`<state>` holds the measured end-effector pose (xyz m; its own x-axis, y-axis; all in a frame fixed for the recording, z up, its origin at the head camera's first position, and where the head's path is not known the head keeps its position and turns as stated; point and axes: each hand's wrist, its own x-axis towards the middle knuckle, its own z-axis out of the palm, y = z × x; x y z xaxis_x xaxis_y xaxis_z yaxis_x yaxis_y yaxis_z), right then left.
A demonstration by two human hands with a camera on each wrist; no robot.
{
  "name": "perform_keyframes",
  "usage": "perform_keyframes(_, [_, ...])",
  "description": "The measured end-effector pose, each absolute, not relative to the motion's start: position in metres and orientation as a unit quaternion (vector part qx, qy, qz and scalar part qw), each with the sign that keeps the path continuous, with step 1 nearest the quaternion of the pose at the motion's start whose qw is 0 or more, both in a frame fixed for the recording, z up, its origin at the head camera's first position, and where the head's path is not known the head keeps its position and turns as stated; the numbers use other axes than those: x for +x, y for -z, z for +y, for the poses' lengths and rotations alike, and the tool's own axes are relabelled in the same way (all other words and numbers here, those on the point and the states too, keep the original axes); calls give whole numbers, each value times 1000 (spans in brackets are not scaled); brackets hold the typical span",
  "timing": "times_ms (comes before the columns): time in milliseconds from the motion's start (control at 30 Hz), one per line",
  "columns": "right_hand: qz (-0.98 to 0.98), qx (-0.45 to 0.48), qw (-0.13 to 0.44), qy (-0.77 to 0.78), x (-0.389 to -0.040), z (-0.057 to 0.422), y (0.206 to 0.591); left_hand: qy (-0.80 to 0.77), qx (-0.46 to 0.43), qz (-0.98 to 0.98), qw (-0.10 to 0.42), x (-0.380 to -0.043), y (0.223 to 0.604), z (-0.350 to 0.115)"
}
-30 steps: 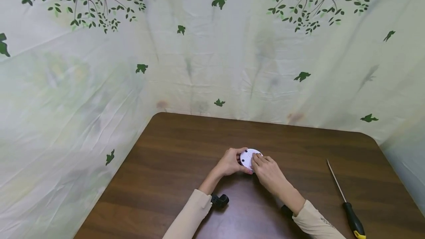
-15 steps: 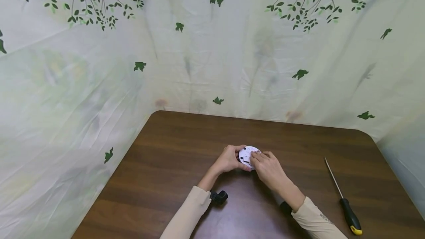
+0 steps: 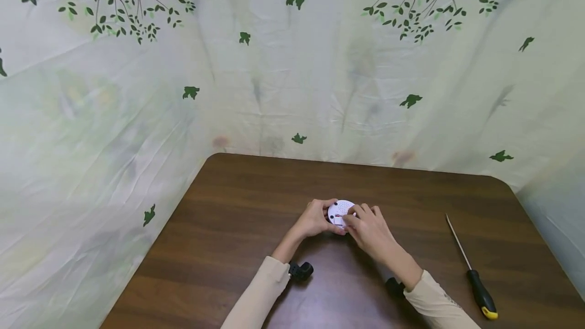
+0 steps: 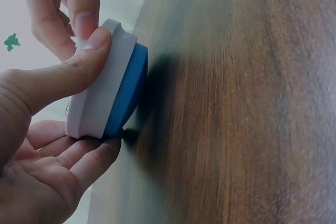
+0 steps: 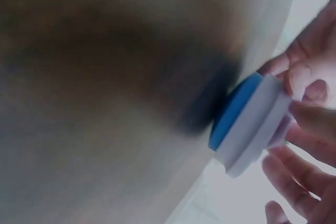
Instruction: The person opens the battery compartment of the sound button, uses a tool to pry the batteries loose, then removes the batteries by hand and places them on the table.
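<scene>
A round white device (image 3: 343, 207) with small perforations and dark feet on its upturned back is held just above the table. In the left wrist view its white body (image 4: 102, 93) shows a blue front facing the table. My left hand (image 3: 315, 219) grips the rim, thumb on the back edge and fingers underneath. Over the back, the curled fingers of my right hand (image 3: 370, 230) appear to pinch a small white cover (image 5: 281, 131), largely hidden by them. A bit of red shows in a recess beside those fingertips.
A long screwdriver (image 3: 480, 288) with a black and yellow handle lies at the right on the brown wooden table (image 3: 256, 192). Leaf-printed cloth (image 3: 274, 75) hangs behind the table's far edge. A dark camera (image 3: 301, 271) sits at the left wrist.
My right fingers have shifted and curled more on the device's back, and red now shows in the recess there. My left hand keeps its hold; the head view has shifted slightly.
</scene>
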<state>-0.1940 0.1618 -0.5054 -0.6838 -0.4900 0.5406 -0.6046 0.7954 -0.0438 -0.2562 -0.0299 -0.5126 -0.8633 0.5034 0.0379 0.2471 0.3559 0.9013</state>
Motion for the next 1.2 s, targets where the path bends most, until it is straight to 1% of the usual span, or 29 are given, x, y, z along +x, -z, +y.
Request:
perform_keyframes(300, [-932,307,145,-125,-202,164,486,-528,229,807,131,-255,514,-31])
perform_keyframes(467, [-940,306,94,-122,-206,163,478,-528,227,807,133,-254,513,-31])
perform_keyframes(567, [-942,302,79,-121,-208,161,476,-527,229,808,131,-255,513,-32])
perform_keyframes(700, [-941,306,78,-120,-209,161,475,-527,227,809,129,-254,512,-32])
perform_keyframes(900, [-938,299,101,-144,-209,172,471,-514,231,817,122,-255,513,-31])
perform_keyframes(1200, [-943,259,127,-167,-218,212,445,-502,220,829,110,-254,514,-31])
